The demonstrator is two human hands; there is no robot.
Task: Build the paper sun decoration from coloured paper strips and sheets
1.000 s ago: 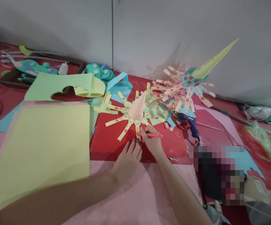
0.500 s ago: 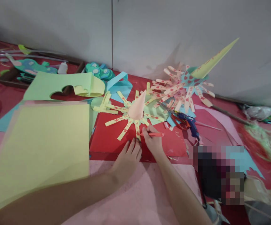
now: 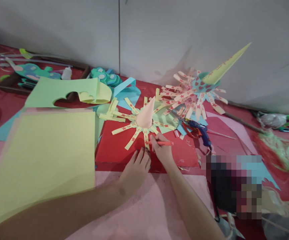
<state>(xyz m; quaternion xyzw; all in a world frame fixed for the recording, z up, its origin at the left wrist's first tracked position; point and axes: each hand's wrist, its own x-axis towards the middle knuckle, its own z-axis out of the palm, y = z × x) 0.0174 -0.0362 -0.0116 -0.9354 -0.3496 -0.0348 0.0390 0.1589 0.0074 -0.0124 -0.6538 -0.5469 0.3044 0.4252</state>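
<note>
A paper craft with a pale pink cone at its centre lies on a red board. Yellow paper strips fan out from it, marked with red letters and stars. My right hand grips a red marker, its tip at the strip lettered H. Lying flat with fingers stretched, my left hand touches the lower end of that same strip.
Stacked yellow sheets lie left, a cut green sheet behind them. At the back right stands a finished-looking cone craft, with orange-handled scissors and a blue glue gun before it. A tray holds a glue bottle.
Both hands stay almost in place, the marker still at the same strip. The whole view has shifted very slightly.
</note>
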